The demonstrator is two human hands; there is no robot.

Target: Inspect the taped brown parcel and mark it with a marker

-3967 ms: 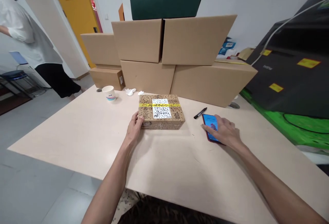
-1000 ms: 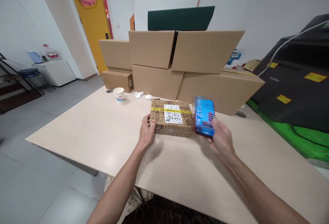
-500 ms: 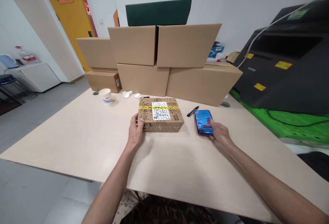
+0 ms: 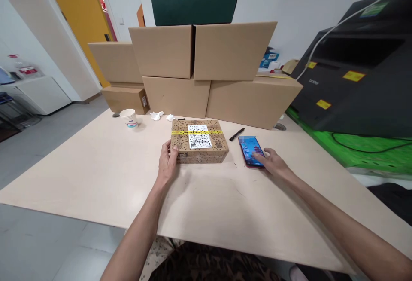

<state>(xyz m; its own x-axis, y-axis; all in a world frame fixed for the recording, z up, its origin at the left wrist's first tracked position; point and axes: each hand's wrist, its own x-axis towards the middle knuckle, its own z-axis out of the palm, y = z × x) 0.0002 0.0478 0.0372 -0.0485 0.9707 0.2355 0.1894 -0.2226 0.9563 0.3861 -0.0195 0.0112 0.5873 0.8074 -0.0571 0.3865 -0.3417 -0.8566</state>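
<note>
My left hand [image 4: 168, 160] grips the left end of a small cardboard box [image 4: 215, 144], its thumb at the front corner and its fingers along the side. The box lies flat, with black speckles, a white label [image 4: 199, 136] and a yellow tape strip across its top. To the right, a phone [image 4: 250, 152] with a lit blue screen and a red edge lies on the table. My right hand [image 4: 273, 163] is at the phone's right edge, thumb over the screen, other fingers spread apart beside it. A black marker [image 4: 237, 134] lies between box and phone.
Large cardboard boxes [image 4: 234, 53] are stacked along the table's back, with a dark green box [image 4: 195, 8] on top. A paper cup [image 4: 128, 118] and crumpled tissues [image 4: 156, 115] stand at the back left. A black machine [image 4: 341, 83] is on the right.
The phone was lifted near the box a second ago; my right hand has brought it down onto the table and loosened its fingers. My left hand stays on the box.
</note>
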